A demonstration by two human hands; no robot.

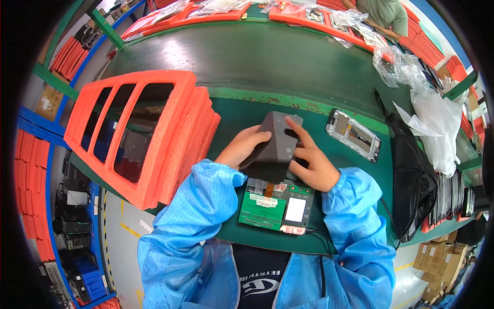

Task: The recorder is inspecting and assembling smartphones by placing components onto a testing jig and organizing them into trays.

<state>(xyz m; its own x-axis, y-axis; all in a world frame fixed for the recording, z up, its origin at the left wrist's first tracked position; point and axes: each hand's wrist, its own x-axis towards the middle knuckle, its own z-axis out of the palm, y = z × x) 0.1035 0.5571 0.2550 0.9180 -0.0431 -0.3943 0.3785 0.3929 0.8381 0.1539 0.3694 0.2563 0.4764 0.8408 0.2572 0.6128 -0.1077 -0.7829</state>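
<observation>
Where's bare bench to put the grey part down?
Free: the green strip between the orange foam stack, the belt and the hands. Smaller patch between the right hand and the display frame. Crowded: circuit board below the grey part, black bag on the right.

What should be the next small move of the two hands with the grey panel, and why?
Probably lower the grey panel flat onto the green circuit board. Both the left hand and the right hand hold the panel tilted above the board, and an orange ribbon cable joins the two, so they likely cannot move far apart.
</observation>
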